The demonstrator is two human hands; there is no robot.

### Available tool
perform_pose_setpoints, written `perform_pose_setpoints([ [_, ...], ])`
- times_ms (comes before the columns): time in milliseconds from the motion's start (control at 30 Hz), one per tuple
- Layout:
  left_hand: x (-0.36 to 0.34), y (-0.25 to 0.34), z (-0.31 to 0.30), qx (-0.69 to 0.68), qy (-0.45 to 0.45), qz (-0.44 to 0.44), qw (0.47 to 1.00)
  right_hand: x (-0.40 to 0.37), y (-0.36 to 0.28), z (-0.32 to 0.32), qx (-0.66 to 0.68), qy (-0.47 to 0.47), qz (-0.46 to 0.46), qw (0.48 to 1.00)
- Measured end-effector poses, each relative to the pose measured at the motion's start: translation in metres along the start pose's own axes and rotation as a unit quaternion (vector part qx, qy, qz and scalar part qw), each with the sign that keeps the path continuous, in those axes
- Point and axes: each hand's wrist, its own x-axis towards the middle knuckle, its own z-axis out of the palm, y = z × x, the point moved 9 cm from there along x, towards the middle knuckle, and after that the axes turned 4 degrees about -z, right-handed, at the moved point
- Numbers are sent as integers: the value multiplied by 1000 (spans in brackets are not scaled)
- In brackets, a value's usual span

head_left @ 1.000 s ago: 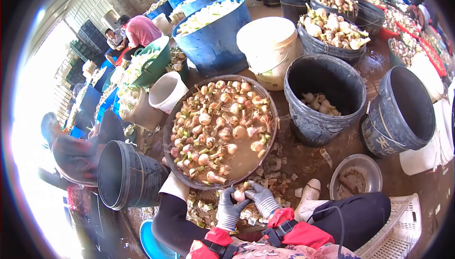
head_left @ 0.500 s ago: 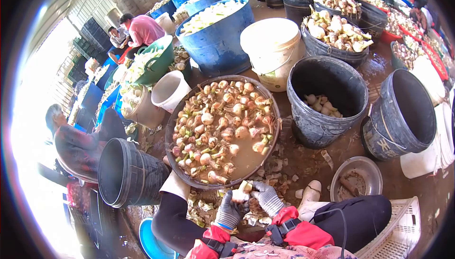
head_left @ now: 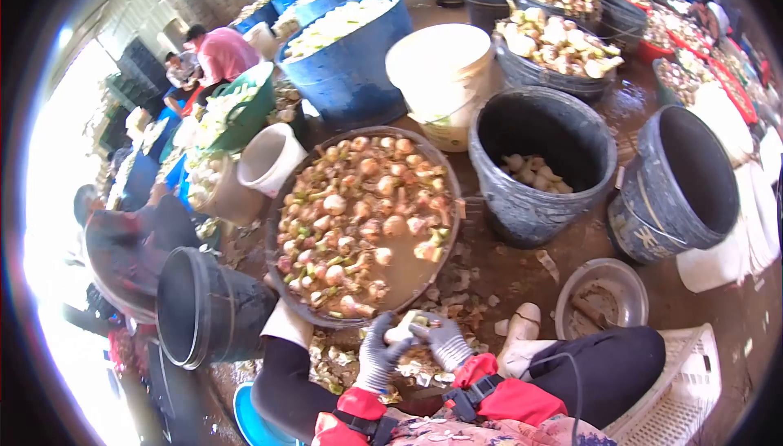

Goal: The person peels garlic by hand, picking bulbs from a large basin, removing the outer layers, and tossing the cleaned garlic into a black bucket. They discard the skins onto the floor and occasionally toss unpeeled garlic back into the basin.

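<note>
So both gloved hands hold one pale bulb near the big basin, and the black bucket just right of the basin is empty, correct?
Not empty: the head view shows a few pale bulbs at the bottom of the black bucket. The rest holds: left hand and right hand hold one pale bulb near the big basin.

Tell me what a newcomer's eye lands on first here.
The wide basin at centre, crowded with pinkish bulbs in muddy water. Just below it, the gloved left hand and right hand grip one pale bulb over a litter of peelings. A big blue tub stands behind.
</note>
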Motion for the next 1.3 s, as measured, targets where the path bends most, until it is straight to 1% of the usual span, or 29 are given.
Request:
perform_pose_setpoints([
  [33,1,-18,1,-129,-14,-60,990,-3,-9,3,-2,-7,-29,1000],
  [67,7,-55,25,-314,-85,-285,902,4,10,-1,25,3,-18,1000],
  [133,-15,-10,48,-460,-191,-336,799,-2,-9,13,83,-89,-48,991],
  [200,-5,-53,29,-449,-127,-374,801,-11,-11,25,154,-136,0,979],
  [267,-1,-46,24,-378,32,-372,847,-7,-15,18,89,-108,-51,989],
  [333,14,-76,-3,-308,-33,-291,905,4,-19,5,-44,-36,-155,986],
  [367,8,-63,-1,-271,4,-251,929,11,-10,1,-88,1,-170,982],
  [400,1,-45,-6,-232,46,-205,950,4,-31,1,-130,34,-181,974],
  [433,4,-59,-1,-258,2,-215,942,-13,-29,6,-67,-2,-93,993],
  [467,-7,-29,9,-143,37,-106,983,-5,-16,8,-104,1,-105,989],
  [533,3,-19,25,-263,-32,-76,961,-11,-25,23,-189,-26,-232,954],
  [567,8,-34,19,-278,-3,-114,954,-15,-32,35,-246,-53,-297,921],
  [600,11,-48,12,-295,30,-151,943,-20,-36,36,-241,-33,-347,906],
  [633,9,-49,13,-355,29,-184,916,-12,-15,36,-12,-91,-174,981],
  [667,6,-45,17,-415,25,-212,884,-21,-27,33,79,-71,-75,992],
  [700,5,-32,15,-419,29,-196,886,-21,-47,23,-17,-69,-88,994],
  [733,3,-23,14,-421,29,-184,888,-14,-46,4,-81,-7,-155,985],
  [767,-1,-15,10,-399,22,-165,902,-4,-28,-10,9,26,-154,988],
  [800,-4,-8,8,-378,11,-148,914,-5,-31,-14,48,45,-143,988],
  [867,-14,-10,4,-417,-6,-157,895,0,-30,-33,59,84,-115,988],
  [933,-21,-22,0,-475,-23,-204,856,2,-30,-53,87,118,-114,983],
  [1033,-27,-26,-6,-497,-28,-199,844,16,-8,-72,135,139,-135,972],
  [1067,-27,-26,-6,-498,-24,-196,844,17,-7,-77,141,151,-147,967],
  [1100,-26,-28,-12,-516,16,-190,835,22,-7,-87,88,157,-167,969],
  [1133,-25,-31,-18,-534,54,-184,824,14,-20,-92,99,197,-171,960],
  [1200,-24,-44,-29,-535,69,-194,819,16,-44,-92,233,132,-206,941],
  [1233,-22,-51,-34,-562,61,-180,805,11,-56,-87,301,122,-234,916],
  [1267,-21,-49,-38,-588,54,-167,790,12,-54,-88,301,121,-233,917],
  [1300,-24,-54,-43,-561,75,-183,804,14,-50,-80,171,85,-203,960],
])
